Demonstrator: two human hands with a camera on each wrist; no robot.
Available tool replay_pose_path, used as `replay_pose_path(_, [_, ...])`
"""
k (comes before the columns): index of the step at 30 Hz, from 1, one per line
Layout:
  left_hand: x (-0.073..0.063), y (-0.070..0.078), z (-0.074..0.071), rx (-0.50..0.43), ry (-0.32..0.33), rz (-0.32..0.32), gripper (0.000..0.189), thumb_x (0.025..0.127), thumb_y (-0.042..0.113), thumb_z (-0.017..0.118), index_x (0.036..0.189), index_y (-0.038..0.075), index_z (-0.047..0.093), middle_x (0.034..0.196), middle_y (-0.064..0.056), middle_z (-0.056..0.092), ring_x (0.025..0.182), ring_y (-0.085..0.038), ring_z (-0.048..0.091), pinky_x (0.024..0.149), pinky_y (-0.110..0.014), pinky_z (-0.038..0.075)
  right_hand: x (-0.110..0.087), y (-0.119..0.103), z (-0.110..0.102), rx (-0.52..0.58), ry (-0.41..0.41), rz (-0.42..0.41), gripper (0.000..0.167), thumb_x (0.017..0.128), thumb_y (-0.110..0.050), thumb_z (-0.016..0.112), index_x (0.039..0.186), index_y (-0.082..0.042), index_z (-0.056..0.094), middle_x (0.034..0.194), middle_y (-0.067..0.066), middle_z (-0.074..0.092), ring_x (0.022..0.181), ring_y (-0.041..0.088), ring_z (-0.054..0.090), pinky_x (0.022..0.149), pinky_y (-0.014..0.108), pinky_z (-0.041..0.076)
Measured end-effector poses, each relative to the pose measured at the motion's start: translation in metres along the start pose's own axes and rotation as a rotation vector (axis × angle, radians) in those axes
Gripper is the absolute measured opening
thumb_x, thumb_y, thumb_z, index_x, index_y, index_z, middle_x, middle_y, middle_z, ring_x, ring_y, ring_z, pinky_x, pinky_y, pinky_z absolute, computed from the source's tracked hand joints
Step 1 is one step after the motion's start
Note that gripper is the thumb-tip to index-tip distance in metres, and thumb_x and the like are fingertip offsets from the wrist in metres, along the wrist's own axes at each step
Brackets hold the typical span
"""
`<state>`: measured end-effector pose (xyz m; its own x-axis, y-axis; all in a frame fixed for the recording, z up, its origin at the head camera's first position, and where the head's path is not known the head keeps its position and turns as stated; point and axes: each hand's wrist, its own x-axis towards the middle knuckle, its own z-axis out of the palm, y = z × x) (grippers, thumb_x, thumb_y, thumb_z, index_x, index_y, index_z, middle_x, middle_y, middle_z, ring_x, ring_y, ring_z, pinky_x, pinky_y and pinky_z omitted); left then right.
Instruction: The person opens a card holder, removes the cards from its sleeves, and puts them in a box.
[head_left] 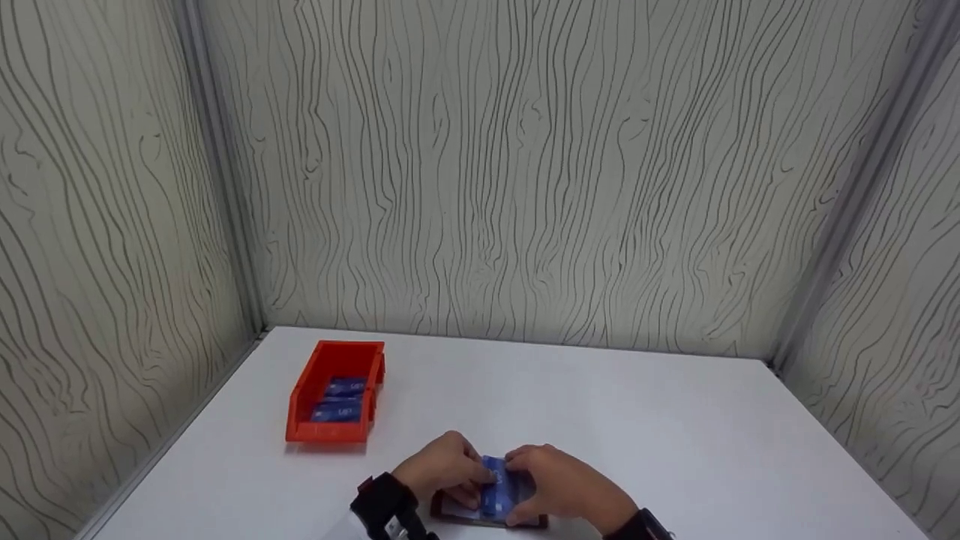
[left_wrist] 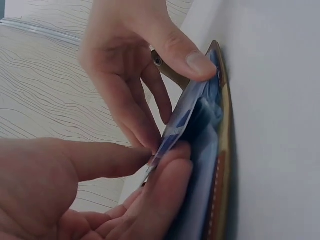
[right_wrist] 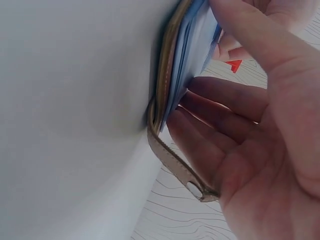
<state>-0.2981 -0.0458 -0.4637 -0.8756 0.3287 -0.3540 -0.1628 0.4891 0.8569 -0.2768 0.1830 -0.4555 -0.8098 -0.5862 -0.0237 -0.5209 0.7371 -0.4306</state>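
Observation:
A brown card holder (head_left: 531,523) with pale stitching and clear sleeves lies unfolded on the table. In the head view a blue card (head_left: 491,499) with white lettering stands over its sleeves. My left hand (head_left: 450,469) pinches the card at its left edge; in the left wrist view thumb and forefinger meet at the sleeve's mouth. How far the card sits inside the sleeve is hard to tell. My right hand (head_left: 562,484) grips the holder's sleeves (right_wrist: 187,55) from the right, thumb on one edge, fingers on the opposite one. A snap strap (right_wrist: 172,162) hangs off the holder beside those fingers.
A red-orange bin (head_left: 330,432) holding several blue cards (head_left: 337,410) stands toward the left rear of the white table (head_left: 637,420). Wood-grain patterned panels (head_left: 495,165) enclose the back and both sides.

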Motion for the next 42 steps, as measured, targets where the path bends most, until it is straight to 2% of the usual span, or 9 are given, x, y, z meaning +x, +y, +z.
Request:
replay_pose_path(5, [0.0,0.001,0.006,-0.035,0.022,-0.033,0.024,0.095,0.018,0.084,0.104,0.004,0.067,0.1,-0.01,0.073,0.083,-0.018,0.076,0.069,-0.025,0.063,-0.002,-0.004,-0.002,0.0,0.002,-0.018,0.058,0.08,-0.04,0.098,0.125,-0.009,0.079,0.133,0.004,0.077,0.114,0.012,0.069,0.102,0.033,0.061])
replay_pose_path(9, [0.001,0.002,0.007,-0.044,0.024,-0.048,0.025,0.095,0.016,0.084,0.108,0.004,0.067,0.105,-0.01,0.071,0.087,-0.019,0.076,0.07,-0.025,0.063,-0.002,-0.006,-0.004,0.009,-0.008,-0.005,0.059,0.081,-0.041,0.096,0.126,-0.008,0.078,0.133,0.005,0.076,0.114,0.013,0.07,0.102,0.035,0.061])
replay_pose_path(17, [0.001,-0.001,0.006,-0.018,-0.001,0.007,0.023,0.094,0.013,0.085,0.105,0.003,0.067,0.101,-0.012,0.072,0.081,-0.019,0.078,0.064,-0.023,0.062,-0.002,-0.002,-0.003,-0.002,-0.008,-0.03,0.061,0.08,-0.04,0.097,0.126,-0.005,0.078,0.133,0.007,0.076,0.119,0.018,0.072,0.106,0.038,0.061])
replay_pose_path(19, [0.001,-0.001,0.005,-0.012,-0.005,0.004,0.023,0.094,0.013,0.085,0.105,0.004,0.066,0.1,-0.012,0.072,0.082,-0.02,0.078,0.065,-0.023,0.062,-0.001,-0.001,-0.002,-0.001,-0.015,-0.02,0.062,0.081,-0.041,0.096,0.127,-0.005,0.077,0.133,0.006,0.076,0.119,0.016,0.071,0.106,0.037,0.061])
replay_pose_path(26, [0.002,-0.001,0.0,0.036,0.0,0.004,0.024,0.093,0.014,0.085,0.105,0.003,0.067,0.1,-0.011,0.072,0.088,-0.022,0.078,0.068,-0.025,0.063,-0.002,-0.002,-0.002,-0.006,-0.018,-0.002,0.067,0.081,-0.042,0.096,0.131,-0.003,0.076,0.138,0.009,0.075,0.125,0.024,0.071,0.109,0.042,0.06])
replay_pose_path(34, [0.004,0.0,-0.003,0.034,-0.014,-0.019,0.024,0.095,0.017,0.084,0.109,0.004,0.068,0.099,-0.012,0.073,0.087,-0.023,0.078,0.071,-0.027,0.065,-0.003,-0.004,-0.006,-0.037,-0.018,-0.001,0.066,0.079,-0.04,0.097,0.131,-0.004,0.076,0.141,0.01,0.074,0.128,0.027,0.071,0.11,0.043,0.059])
replay_pose_path(39, [0.005,0.0,-0.003,0.019,-0.023,-0.037,0.025,0.095,0.017,0.084,0.11,0.005,0.067,0.1,-0.013,0.073,0.085,-0.022,0.078,0.07,-0.026,0.064,-0.002,-0.003,-0.007,-0.042,-0.029,-0.005,0.061,0.078,-0.04,0.098,0.127,-0.009,0.079,0.143,0.009,0.072,0.127,0.024,0.071,0.109,0.04,0.06])
replay_pose_path(42, [0.003,0.0,-0.002,0.018,-0.023,-0.032,0.025,0.094,0.017,0.084,0.108,0.004,0.067,0.097,-0.012,0.074,0.082,-0.021,0.077,0.067,-0.025,0.063,-0.001,-0.002,-0.005,-0.026,-0.038,-0.024,0.064,0.079,-0.042,0.097,0.131,-0.011,0.077,0.147,0.007,0.068,0.13,0.021,0.069,0.111,0.039,0.059])
